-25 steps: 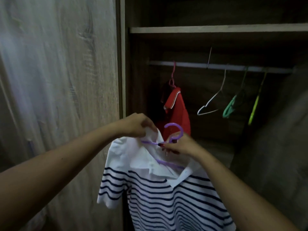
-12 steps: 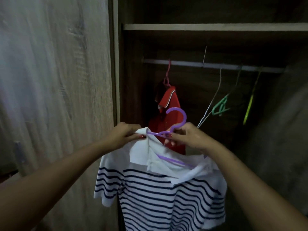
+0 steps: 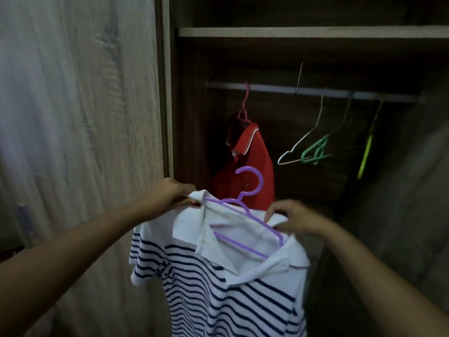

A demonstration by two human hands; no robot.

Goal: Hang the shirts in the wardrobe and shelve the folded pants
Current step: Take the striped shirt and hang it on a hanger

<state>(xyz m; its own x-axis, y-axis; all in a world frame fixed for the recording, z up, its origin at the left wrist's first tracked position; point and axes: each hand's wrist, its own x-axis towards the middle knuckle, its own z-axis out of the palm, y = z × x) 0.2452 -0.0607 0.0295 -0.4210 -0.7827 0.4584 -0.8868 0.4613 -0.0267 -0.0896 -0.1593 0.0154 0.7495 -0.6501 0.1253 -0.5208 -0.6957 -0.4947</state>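
A white polo shirt with navy stripes (image 3: 226, 288) hangs from a purple hanger (image 3: 245, 205) in front of the open wardrobe. My left hand (image 3: 167, 195) grips the shirt's left shoulder together with the hanger's end. My right hand (image 3: 291, 220) pinches the shirt's right shoulder and collar over the hanger's other arm. The hanger's hook stands free above the collar. Behind it a red polo shirt (image 3: 245, 164) hangs on a pink hanger from the rail (image 3: 279, 90).
White (image 3: 301, 142), green (image 3: 315, 152) and yellow-green (image 3: 365, 154) empty hangers hang on the rail to the right. A shelf (image 3: 311, 32) runs above the rail. The wardrobe's wooden side panel (image 3: 80, 117) fills the left; another panel stands at the right.
My right hand has slid from the hanger's neck out to the shirt's right shoulder. The hanger's hook and arms now show clearly. The shirt is spread wider on the hanger.
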